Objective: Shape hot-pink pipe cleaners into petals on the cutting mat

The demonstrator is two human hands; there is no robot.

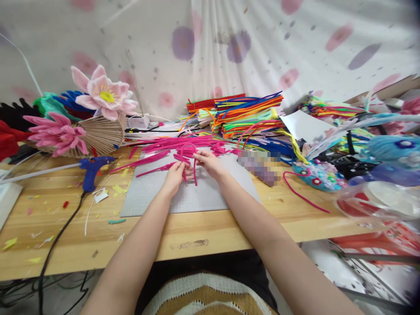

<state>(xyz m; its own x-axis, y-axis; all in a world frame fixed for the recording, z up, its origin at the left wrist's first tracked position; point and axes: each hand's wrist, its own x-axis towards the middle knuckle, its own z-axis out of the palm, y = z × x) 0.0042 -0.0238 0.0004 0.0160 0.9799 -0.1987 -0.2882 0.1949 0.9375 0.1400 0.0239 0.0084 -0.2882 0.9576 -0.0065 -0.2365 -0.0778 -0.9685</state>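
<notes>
Both hands meet over a grey cutting mat [197,197] on the wooden table [203,236]. My left hand [175,174] is closed in a pinch on a bent magenta pipe cleaner [189,151] that loops up between the hands. My right hand [208,162] pinches the same pipe cleaner from the right side. Two ends of it hang down below the hands. A loose heap of magenta pipe cleaners [170,148] lies just behind the hands, on the far part of the mat.
A blue glue gun [92,168] with a black cord lies left of the mat. Pink pipe-cleaner flowers [103,94] stand at the back left. A stack of coloured pipe cleaners [243,111] sits behind. Blue craft pieces [390,148] and a clear plastic bag [377,201] crowd the right.
</notes>
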